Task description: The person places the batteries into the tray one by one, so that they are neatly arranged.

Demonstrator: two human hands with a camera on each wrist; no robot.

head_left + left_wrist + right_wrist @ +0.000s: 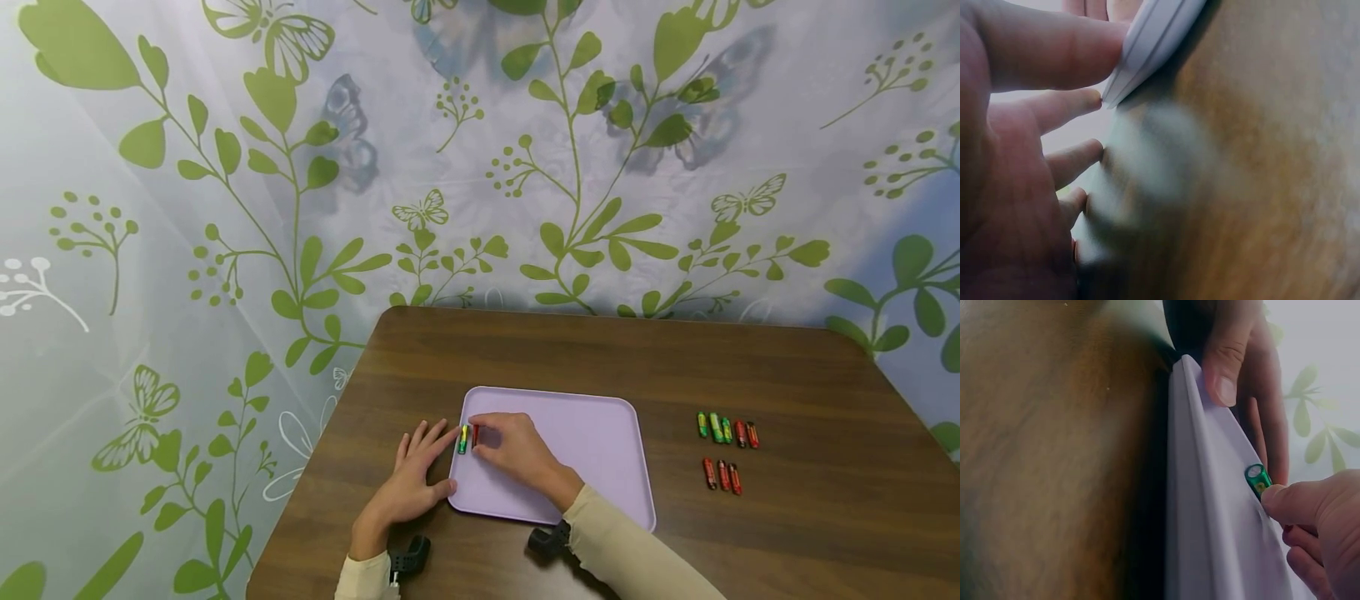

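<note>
A light purple tray (570, 450) lies on the wooden table. Inside its left edge a green battery (462, 439) lies lengthwise. Just right of it, my right hand (521, 454) pinches a red battery (475, 435) between thumb and fingers. From the right wrist, the green battery (1254, 472) shows its end beside my right thumb, while the red one is hidden. My left hand (416, 479) rests at the tray's left side with fingers spread and straight. In the left wrist view its thumb (1060, 53) touches the tray's rim (1154, 44).
Right of the tray, a row of several green and red batteries (726, 429) lies on the table (825, 500). Nearer the front is a row of three red batteries (723, 475). Behind the table hangs a leaf-and-butterfly patterned cloth (465, 208).
</note>
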